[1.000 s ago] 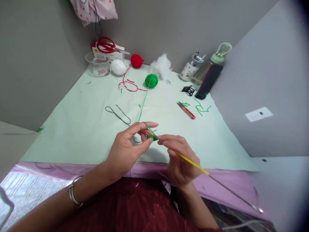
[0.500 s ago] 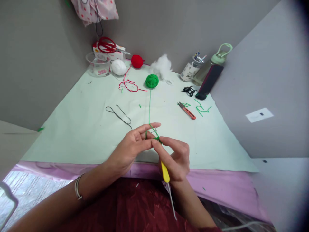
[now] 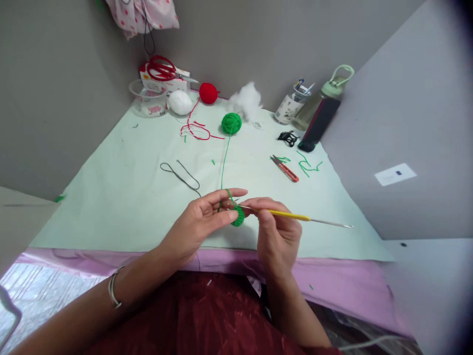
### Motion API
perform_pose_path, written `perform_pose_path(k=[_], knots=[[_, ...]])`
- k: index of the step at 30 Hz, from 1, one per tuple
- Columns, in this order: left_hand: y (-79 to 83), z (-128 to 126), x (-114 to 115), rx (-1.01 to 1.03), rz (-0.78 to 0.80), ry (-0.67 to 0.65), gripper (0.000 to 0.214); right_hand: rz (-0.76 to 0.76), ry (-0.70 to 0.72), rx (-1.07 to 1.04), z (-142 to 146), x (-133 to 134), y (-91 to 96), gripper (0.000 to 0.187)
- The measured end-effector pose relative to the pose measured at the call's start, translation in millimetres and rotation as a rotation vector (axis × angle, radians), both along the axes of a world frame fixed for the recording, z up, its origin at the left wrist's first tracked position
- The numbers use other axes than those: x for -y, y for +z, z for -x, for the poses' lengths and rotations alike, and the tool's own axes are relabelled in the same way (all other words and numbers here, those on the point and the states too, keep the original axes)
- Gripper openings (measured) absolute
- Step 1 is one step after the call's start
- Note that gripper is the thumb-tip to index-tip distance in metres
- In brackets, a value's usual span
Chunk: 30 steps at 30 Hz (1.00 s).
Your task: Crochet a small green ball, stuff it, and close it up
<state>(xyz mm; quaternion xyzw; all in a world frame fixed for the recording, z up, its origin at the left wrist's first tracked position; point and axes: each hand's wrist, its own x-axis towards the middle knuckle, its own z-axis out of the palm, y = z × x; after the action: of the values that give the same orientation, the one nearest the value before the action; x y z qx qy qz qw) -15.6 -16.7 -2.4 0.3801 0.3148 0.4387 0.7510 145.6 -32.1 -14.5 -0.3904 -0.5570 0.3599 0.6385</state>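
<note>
Has swung the slim, double-ended metal crochet hook with a yellow handle [image 3: 290, 214] since half a second ago, from pointing down past the front edge of the pale-green-covered desk [image 3: 111, 197] to lying crosswise, free end toward the right edge. Grips it in the right hand [image 3: 279, 236], thumb and fingers closed on the handle. Pinches a small, rounded piece of green crochet [image 3: 238, 217] between thumb and fingers of the left hand [image 3: 195, 222], near the middle of the front edge, now more exposed. Carries a thin strand of green yarn [image 3: 224, 162] over the raised index finger, running back to a round green yarn ball [image 3: 231, 124] near the middle of the back edge. Cannot tell the hook tip's exact place among the stitches.
</note>
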Motion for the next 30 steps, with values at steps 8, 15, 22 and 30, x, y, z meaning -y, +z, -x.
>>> perform_pose_path(k=[8, 15, 22, 30], knots=[[2.5, 1, -5, 0.083, 0.106, -0.046, 0.058, 0.076, 0.056, -0.186, -5, -2, 2.5, 0.015], [3.3, 2, -6, 0.118, 0.089, -0.121, 0.043, 0.213, 0.150, -0.358, -9, -10, 4.3, 0.018], [4.0, -2, 1, -0.090, -0.056, -0.034, 0.043, 0.043, 0.033, -0.066, -6, -3, -4.1, 0.014], [4.3, 3, -1, -0.092, -0.087, 0.034, 0.035, 0.069, 0.077, -0.216, -5, -10, 1.9, 0.016]])
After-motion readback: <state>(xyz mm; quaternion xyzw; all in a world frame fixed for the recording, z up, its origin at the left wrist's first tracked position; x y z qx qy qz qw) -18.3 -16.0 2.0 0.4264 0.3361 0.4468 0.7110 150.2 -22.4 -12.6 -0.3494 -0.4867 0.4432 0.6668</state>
